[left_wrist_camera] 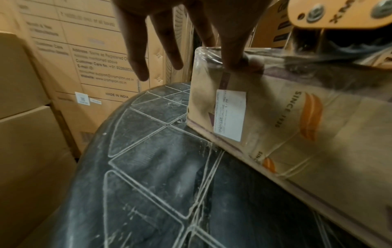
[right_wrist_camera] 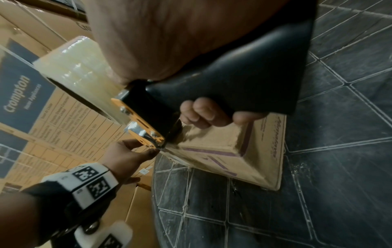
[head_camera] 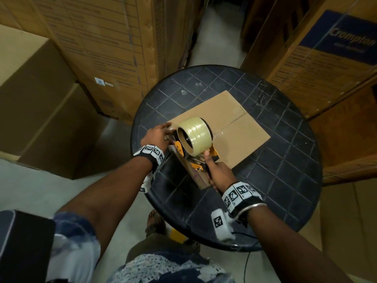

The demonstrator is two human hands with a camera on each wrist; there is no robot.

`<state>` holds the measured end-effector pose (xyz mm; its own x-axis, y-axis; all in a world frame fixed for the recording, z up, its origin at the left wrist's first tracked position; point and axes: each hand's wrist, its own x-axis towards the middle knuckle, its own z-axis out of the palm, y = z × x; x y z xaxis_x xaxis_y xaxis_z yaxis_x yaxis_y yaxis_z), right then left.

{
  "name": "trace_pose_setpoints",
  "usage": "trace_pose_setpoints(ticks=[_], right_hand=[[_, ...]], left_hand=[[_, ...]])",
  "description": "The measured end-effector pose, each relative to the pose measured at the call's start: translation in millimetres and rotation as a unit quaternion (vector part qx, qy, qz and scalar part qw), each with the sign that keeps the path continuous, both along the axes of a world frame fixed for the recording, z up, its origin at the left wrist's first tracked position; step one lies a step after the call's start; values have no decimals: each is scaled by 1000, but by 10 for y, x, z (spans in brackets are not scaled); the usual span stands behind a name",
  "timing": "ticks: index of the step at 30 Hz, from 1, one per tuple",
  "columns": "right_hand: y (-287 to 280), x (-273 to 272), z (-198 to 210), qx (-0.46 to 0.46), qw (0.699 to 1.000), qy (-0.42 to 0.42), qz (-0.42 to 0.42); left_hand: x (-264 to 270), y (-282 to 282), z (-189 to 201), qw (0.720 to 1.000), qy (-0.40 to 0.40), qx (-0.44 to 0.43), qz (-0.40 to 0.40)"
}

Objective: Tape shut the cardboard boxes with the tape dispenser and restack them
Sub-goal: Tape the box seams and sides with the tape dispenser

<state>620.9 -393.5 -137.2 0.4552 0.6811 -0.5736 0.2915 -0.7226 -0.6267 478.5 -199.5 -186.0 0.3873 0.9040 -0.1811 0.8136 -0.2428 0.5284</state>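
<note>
A flat cardboard box [head_camera: 234,127] lies on the round black table [head_camera: 285,160]. Its seam carries clear tape. My right hand [head_camera: 219,174] grips the black handle [right_wrist_camera: 244,83] of the orange tape dispenser [head_camera: 193,137], which sits at the box's near-left edge with its clear roll [right_wrist_camera: 74,67] upward. My left hand [head_camera: 169,135] is at the box's left corner beside the dispenser's mouth. There its thumb and forefinger [left_wrist_camera: 233,62] pinch the clear tape end against the box's upper edge [left_wrist_camera: 297,125], while the other fingers hang straight.
Tall cardboard cartons crowd the table: a plain stack at left [head_camera: 36,109], a printed one behind [head_camera: 106,48], a Crompton carton at right [head_camera: 326,48]. A narrow floor aisle [head_camera: 214,37] runs between them. A cable [head_camera: 246,262] hangs under the table's near edge.
</note>
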Motion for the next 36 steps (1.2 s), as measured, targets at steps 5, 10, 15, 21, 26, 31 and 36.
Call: trace_pose_setpoints(ticks=[5,10,15,21,26,31,36], right_hand=[[-171,23,39,3,1000,-7,9],[-638,143,-8,7,1000,-18,3],[-722,177,-43,9,1000,-21,3],[-722,198,-116,-4,1000,0,-6],[-718,209,-46,4,1000,16,0],[-727,186,24,12,1000,28,-9],[-732,166,66,10,1000,19,-2]], left_hand=[[57,-44,70,998,40,7,39],[44,-42,7,998,51,-1,30],[48,-70,-14,998,59,4,9],[46,-265,-32,1000,-22,10,-4],[193,-570,114,986,-32,-41,155],[325,-560,229,959,-55,-193,200],[395,-469,241,960,-13,-197,200]])
